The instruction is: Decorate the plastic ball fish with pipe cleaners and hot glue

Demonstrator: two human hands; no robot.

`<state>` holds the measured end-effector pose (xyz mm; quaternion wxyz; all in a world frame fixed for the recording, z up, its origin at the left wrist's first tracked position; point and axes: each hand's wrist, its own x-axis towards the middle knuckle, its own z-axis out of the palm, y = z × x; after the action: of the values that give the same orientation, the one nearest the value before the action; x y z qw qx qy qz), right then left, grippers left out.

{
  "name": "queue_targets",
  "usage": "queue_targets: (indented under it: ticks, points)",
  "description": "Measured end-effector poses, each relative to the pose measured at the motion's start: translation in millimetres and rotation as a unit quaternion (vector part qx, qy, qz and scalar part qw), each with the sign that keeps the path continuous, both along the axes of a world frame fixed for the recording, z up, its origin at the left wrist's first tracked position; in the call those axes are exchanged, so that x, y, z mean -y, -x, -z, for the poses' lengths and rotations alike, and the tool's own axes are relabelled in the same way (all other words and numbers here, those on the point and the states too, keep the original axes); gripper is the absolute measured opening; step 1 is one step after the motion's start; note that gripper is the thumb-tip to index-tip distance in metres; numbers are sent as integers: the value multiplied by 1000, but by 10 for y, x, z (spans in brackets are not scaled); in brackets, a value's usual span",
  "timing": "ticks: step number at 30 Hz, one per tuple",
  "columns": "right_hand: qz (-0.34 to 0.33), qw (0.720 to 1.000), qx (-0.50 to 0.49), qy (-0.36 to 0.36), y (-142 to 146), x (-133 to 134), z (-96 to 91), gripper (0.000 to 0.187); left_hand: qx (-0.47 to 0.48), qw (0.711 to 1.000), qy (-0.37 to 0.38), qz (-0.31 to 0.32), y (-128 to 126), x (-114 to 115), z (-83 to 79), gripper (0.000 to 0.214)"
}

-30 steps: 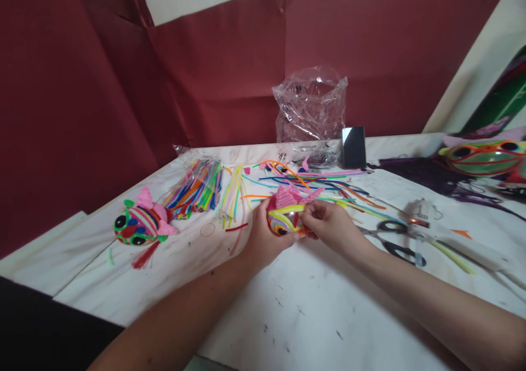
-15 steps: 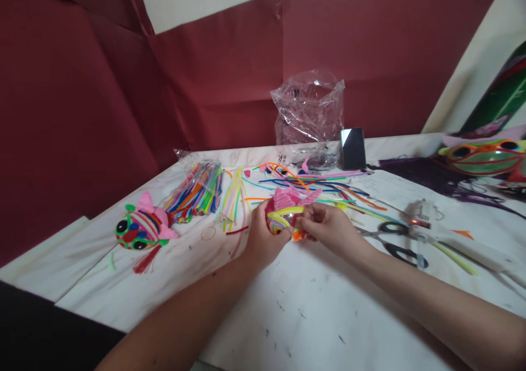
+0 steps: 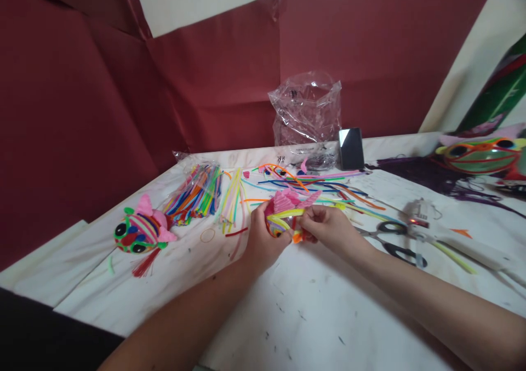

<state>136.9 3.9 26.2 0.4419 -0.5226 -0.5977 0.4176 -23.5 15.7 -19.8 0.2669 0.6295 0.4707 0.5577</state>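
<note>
My left hand (image 3: 266, 238) is wrapped round a small craft fish (image 3: 283, 201) with pink fins and bands of coloured pipe cleaner. On its near side, the fingers of my right hand (image 3: 324, 223) are pinched at the end of a yellow pipe cleaner (image 3: 287, 213) that runs along the body. An orange tip (image 3: 296, 238) shows beneath the right fingers. My fingers hide part of the fish. To the left lies a similar finished-looking fish (image 3: 137, 231) with big black eyes and a red tassel.
Pipe cleaner bundles (image 3: 197, 195) and loose pipe cleaners (image 3: 329, 186) lie behind my hands. Black-handled scissors (image 3: 394, 242) and a white glue gun (image 3: 460, 245) with a glowing light are at right. A clear plastic bag (image 3: 308, 110), a dark upright device (image 3: 351, 149) and a larger fish-face craft (image 3: 480, 154) stand further back.
The right fingertips have shifted slightly up along the end of the yellow pipe cleaner. The left hand keeps its hold on the fish. The view has shifted slightly.
</note>
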Motion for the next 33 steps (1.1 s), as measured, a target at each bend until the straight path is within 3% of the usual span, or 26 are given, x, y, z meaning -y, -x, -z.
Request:
queue_targets:
  ticks: [10, 18, 29, 33]
  points:
    - [3, 999, -14, 29, 12, 5, -36, 24, 3, 1000, -16, 9, 15, -3, 21, 72]
    - [-6, 999, -24, 23, 35, 25, -10, 25, -11, 998, -33, 58, 46, 60, -115, 61]
    - [-41, 998, -46, 21, 21, 10, -6, 31, -39, 999, -16, 23, 81, -1, -147, 58]
    - [-23, 999, -39, 9, 39, -4, 27, 29, -43, 999, -9, 21, 82, -6, -163, 59]
